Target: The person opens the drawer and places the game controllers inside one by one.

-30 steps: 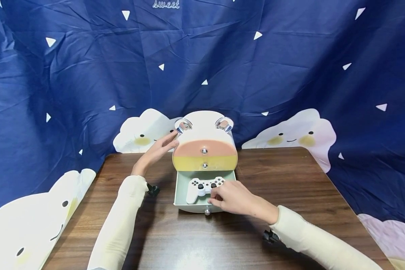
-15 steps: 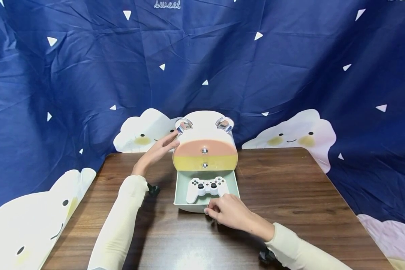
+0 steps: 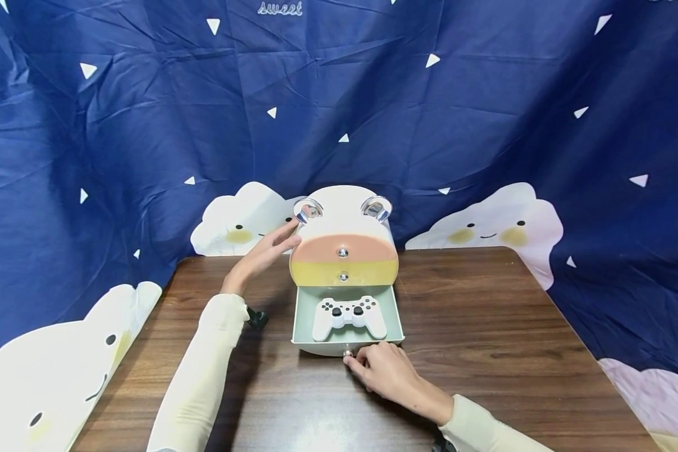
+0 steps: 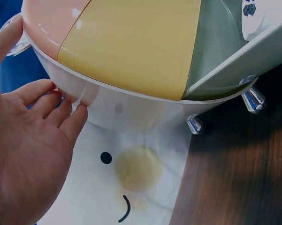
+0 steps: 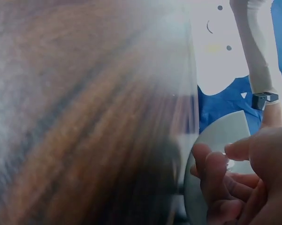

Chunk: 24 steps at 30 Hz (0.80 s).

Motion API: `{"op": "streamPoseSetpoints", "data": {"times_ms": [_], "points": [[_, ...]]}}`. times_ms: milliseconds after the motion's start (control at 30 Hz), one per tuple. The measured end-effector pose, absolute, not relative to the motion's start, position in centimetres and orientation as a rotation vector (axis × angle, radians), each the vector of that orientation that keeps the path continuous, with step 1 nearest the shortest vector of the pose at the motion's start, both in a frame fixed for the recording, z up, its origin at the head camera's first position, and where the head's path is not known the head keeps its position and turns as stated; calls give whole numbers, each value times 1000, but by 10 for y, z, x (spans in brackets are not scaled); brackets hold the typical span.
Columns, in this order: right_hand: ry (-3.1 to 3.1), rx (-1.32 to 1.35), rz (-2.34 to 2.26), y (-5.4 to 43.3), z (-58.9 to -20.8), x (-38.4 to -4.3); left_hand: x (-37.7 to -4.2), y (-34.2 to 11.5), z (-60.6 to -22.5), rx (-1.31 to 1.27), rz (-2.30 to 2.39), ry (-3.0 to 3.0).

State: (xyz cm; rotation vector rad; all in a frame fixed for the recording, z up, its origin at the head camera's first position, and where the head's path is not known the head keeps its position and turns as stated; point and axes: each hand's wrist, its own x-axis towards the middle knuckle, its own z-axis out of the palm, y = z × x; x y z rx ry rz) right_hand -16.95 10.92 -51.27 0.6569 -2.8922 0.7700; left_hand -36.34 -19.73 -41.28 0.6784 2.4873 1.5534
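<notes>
A small rounded cabinet [image 3: 344, 216] with a white shell stands at the back of the table. Its orange drawer [image 3: 316, 249] and yellow drawer [image 3: 313, 274] are closed. The lower green drawer [image 3: 316, 347] is pulled out, and a white game controller [image 3: 322, 323] lies inside. With fingers stretched out, my left hand [image 3: 262, 254] rests against the cabinet's left side; the left wrist view shows its fingertips on the white shell. My right hand [image 3: 392, 375] is at the green drawer's front, thumb and curled fingers around the silver knob [image 3: 347, 353], which they partly hide.
The brown wooden table [image 3: 474, 314] extends on both sides of the cabinet. Two silver rings [image 3: 376, 208] stick up from its top, and short silver feet [image 4: 194, 124] show beneath it. A blue curtain [image 3: 339, 94] with clouds and triangles hangs behind.
My right hand has moved from over the controller's right side down to the drawer knob, uncovering the controller. The left hand, the controller and the drawer stay where they were.
</notes>
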Motion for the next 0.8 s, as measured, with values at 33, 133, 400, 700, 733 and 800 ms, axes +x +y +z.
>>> {"op": "streamPoseSetpoints", "data": {"times_ms": [33,133,400,700,733,800], "points": [[-2903,641,786,109,-515,-170,-363,-197,-413,680,1558,2484],[-2934,601,848,107,-519,-170,-363,-196,-413,690,1571,2474],[-2880,533,887,97,-527,-171,-363,-194,-413,698,1599,2454],[-2781,482,772,92,-528,-176,-364,-196,-415,689,1588,2456],[-2772,478,763,92,-528,-177,-364,-196,-415,691,1590,2452],[-2756,469,756,92,-526,-180,-364,-196,-415,692,1595,2446]]}}
